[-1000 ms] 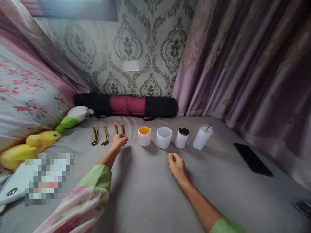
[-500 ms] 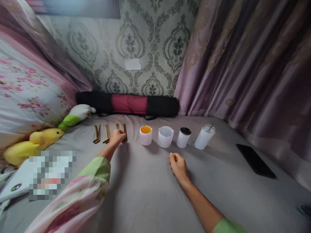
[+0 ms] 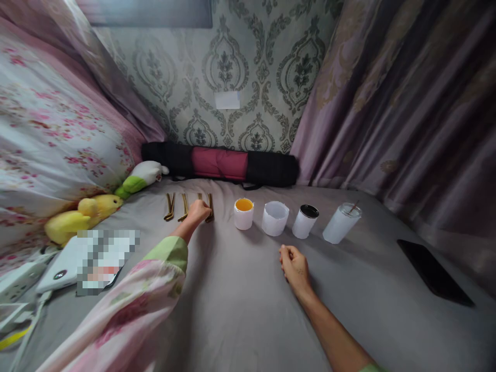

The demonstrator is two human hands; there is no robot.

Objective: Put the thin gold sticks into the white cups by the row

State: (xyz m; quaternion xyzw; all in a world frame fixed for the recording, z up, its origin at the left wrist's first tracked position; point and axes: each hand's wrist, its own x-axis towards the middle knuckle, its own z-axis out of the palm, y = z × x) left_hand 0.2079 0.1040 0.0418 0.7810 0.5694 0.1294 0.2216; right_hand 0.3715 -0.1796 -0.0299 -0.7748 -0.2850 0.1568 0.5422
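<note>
Bent rods: four brown sets (image 3: pixel 211 201) in a row towards the far edge of the bed (image 3: pixel 236 294), left of the white cups (image 3: pixel 275 225), short of the rolled bag (image 3: pixel 219 164).
Left grip: left hand (image 3: pixel 198 212) at the rightmost set, fingers drawn together; cannot tell whether it has hold of a rod.
Right grip: right hand (image 3: pixel 293 262) curled closed, nearer the front edge than the cups; nothing seen in it.
Step (judged): picking at or placing rods.
Next move: calls for a firm pinch if lifting, a clean release if placing; neighbouring set undisturbed.

Left hand (image 3: pixel 199 211) shifted left — rightmost gold sticks (image 3: pixel 210 201) less covered.
</note>
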